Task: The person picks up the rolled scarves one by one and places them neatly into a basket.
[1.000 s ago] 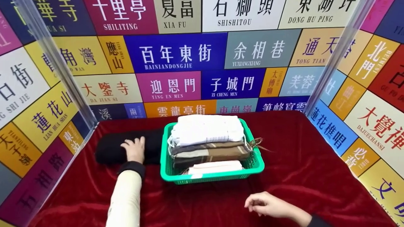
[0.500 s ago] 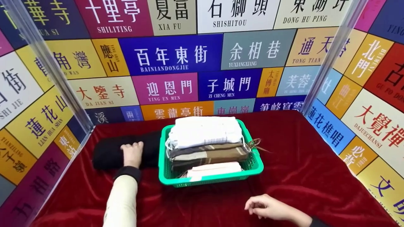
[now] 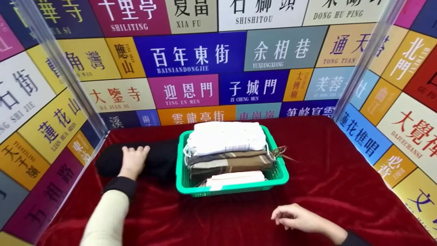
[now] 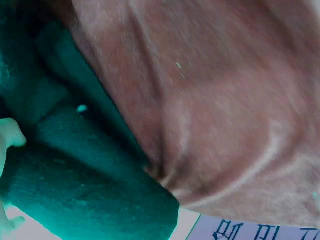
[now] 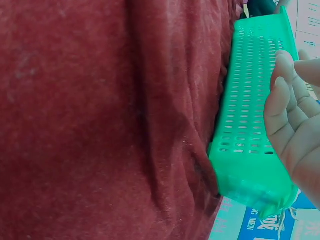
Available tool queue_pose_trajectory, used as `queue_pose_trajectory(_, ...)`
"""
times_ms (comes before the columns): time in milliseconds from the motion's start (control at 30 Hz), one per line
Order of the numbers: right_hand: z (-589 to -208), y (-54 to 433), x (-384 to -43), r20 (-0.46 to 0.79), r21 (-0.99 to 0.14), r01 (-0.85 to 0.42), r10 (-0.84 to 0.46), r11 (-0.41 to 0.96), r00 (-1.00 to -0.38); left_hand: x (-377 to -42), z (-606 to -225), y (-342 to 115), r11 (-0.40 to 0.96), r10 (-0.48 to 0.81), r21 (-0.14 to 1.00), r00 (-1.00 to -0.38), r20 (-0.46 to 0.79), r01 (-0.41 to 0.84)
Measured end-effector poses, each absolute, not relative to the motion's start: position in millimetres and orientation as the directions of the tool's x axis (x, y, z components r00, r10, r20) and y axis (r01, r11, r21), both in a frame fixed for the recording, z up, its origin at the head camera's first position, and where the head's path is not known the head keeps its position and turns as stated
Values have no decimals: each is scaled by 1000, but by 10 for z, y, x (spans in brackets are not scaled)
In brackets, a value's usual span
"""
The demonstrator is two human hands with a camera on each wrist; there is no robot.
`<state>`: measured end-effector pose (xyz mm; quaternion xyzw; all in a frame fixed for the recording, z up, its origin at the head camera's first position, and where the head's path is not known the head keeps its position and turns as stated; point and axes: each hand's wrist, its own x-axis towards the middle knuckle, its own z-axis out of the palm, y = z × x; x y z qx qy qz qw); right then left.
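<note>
A rolled or folded black cloth (image 3: 109,160) lies on the left of the table, its right end beside the basket. My left hand (image 3: 134,162) grips it from above; in the left wrist view the thumb (image 4: 12,134) is on one side of the dark bundle (image 4: 110,185), with a fingertip by its other edge. My right hand (image 3: 302,218) hangs with loosely curled fingers at the right front and holds nothing. In the right wrist view, that hand (image 5: 300,125) appears in front of the green basket (image 5: 250,95), without visible contact.
The green plastic basket (image 3: 235,188) holds a white folded cloth (image 3: 227,136), brown and grey plaid cloth (image 3: 239,163) and a pale pink folded cloth (image 3: 235,178). Dark red velvet (image 3: 218,218) covers the table. Panels with printed signs (image 3: 196,54) enclose the back and sides.
My left hand has moved left relative to the basket, and the black cloth has shifted left with it. The right hand keeps nearly the same place, and the head view has moved slightly.
</note>
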<state>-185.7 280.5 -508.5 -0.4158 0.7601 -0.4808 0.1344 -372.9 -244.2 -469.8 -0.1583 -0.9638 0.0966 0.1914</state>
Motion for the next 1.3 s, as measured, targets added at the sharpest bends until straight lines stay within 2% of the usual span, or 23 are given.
queue_pose_trajectory(133,-5000,2813,-1872,194,-833,-513,-758,208,-622,-3596,-4510,-2557,929,368,-205,-837,405,309)
queue_pose_trajectory(233,-4967,2808,-1867,189,-831,-513,-759,215,-624,-3440,-4372,-2600,915,403,-204,-779,481,348)
queue_pose_trajectory(467,-4969,2795,-1835,182,-837,-505,-765,209,-618,-3047,-4024,-2625,879,450,-250,-532,717,407)
queue_pose_trajectory(667,-4911,2789,-1811,203,-830,-519,-757,204,-621,-2621,-3692,-2426,861,429,-254,-357,830,441)
queue_pose_trajectory(733,-4874,2771,-1812,238,-823,-537,-747,184,-621,-2471,-3595,-2316,844,440,-268,-315,841,464)
queue_pose_trajectory(833,-4790,2710,-1831,376,-763,-630,-692,146,-616,-2279,-3468,-2120,807,478,-304,-258,839,507)
queue_pose_trajectory(933,-4649,2623,-1873,547,-650,-741,-575,167,-609,-2124,-3374,-1855,761,514,-338,-197,835,553)
queue_pose_trajectory(1033,-4456,2541,-1916,650,-589,-778,-445,219,-616,-1973,-3314,-1528,701,556,-381,-127,822,603)
queue_pose_trajectory(1167,-4224,2418,-1941,658,-654,-739,-359,165,-662,-1753,-3311,-1122,580,632,-438,-40,774,687)
queue_pose_trajectory(1233,-4153,2348,-1936,609,-719,-687,-382,105,-695,-1639,-3338,-974,514,684,-459,-24,729,724)
queue_pose_trajectory(1300,-4121,2286,-1924,554,-778,-628,-450,22,-701,-1531,-3366,-857,461,735,-472,-25,678,751)
